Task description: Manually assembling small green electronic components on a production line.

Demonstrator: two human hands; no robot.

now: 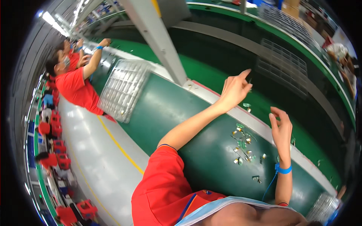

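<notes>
My left hand (234,91) reaches over the green conveyor belt (203,71), its index finger stretched out and its thumb apart. A small dark piece (250,80) shows by its fingertips; whether they touch is unclear. My right hand (281,128) hovers near the belt's pale edge rail (260,130), thumb and fingers apart, with nothing visible in it. A blue wrist strap (283,169) with a cord circles that wrist. Several small green circuit boards with silver and yellow parts (243,143) lie loosely on the green worktop (211,158) between my arms. A few more boards (247,106) are on the belt.
A clear compartment tray (126,88) sits on the worktop to the left, and another tray (283,64) is on the dark far strip. A grey post (158,41) rises from the rail. Co-workers in red shirts (77,86) work along the left. More trays (322,207) stand lower right.
</notes>
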